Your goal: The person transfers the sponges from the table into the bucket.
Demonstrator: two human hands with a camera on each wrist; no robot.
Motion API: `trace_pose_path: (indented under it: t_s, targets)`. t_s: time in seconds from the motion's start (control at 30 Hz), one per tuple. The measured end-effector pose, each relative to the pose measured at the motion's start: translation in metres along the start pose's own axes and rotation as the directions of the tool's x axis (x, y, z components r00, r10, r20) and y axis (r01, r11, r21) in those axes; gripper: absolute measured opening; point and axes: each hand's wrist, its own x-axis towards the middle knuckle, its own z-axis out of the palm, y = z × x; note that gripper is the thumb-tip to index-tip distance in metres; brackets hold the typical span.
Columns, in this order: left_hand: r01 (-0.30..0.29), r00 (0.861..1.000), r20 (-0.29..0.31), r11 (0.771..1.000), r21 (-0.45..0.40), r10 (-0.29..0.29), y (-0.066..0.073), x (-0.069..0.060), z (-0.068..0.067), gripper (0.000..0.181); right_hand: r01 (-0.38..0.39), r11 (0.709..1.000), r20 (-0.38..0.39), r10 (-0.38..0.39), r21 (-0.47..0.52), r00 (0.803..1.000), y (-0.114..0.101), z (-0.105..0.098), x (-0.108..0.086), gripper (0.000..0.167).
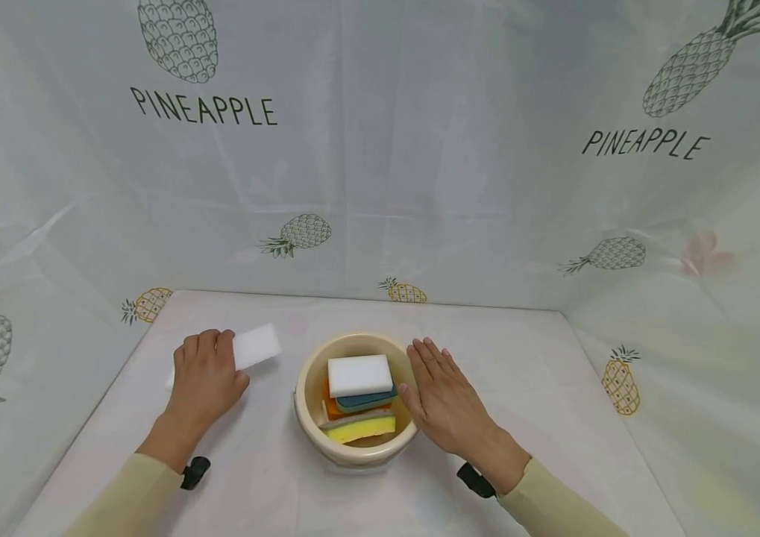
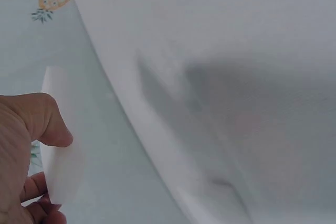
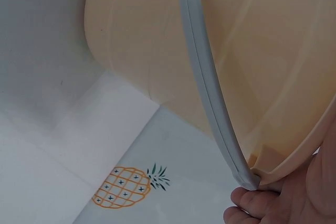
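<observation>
Pinched between thumb and fingers, a white sponge is in my left hand, left of the bucket; its pale face shows in the left wrist view. A bit of white shows on the hand's far left side, and I cannot tell what it belongs to. My right hand rests with straight fingers at the right rim of the cream bucket. Inside the bucket lie a white sponge, a blue pad, something orange and a yellow sponge with a grey layer.
The bucket's grey handle hangs down along its side in the right wrist view. White cloth covers the table, and a curtain printed with pineapples rises behind and at both sides.
</observation>
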Motion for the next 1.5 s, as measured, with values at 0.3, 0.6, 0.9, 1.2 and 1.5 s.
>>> trace_pose_path:
  t_s: [0.3, 0.6, 0.9, 1.2, 1.5]
  targets:
    - [-0.018, 0.998, 0.058, 1.000, -0.011, 0.019, 0.009, 0.019, -0.022, 0.058, -0.006, 1.000, 0.006, 0.006, -0.004, 1.000, -0.002, 0.000, 0.000, 0.066]
    - [0.005, 0.997, 0.083, 0.990, -0.140, 0.007, 0.043, 0.042, -0.058, 0.059, -0.009, 1.000, 0.007, 0.009, -0.012, 1.000, -0.001, -0.001, 0.000, 0.066]
    - [-0.113, 0.959, 0.239, 0.981, -0.157, 0.149, 0.096, 0.047, -0.092, 0.057, -0.011, 1.000, 0.005, 0.011, -0.023, 1.000, -0.002, -0.001, 0.001, 0.067]
    - [-0.193, 0.907, 0.333, 0.957, -0.216, 0.258, 0.128, 0.035, -0.093, 0.057, 0.018, 1.000, -0.020, -0.019, -0.009, 1.000, -0.001, -0.001, 0.000, 0.065]
    - [-0.230, 0.855, 0.410, 0.941, -0.246, 0.316, 0.147, 0.027, -0.088, 0.054, 0.019, 1.000, -0.023, -0.020, -0.017, 1.000, 0.000, 0.001, 0.000, 0.065]
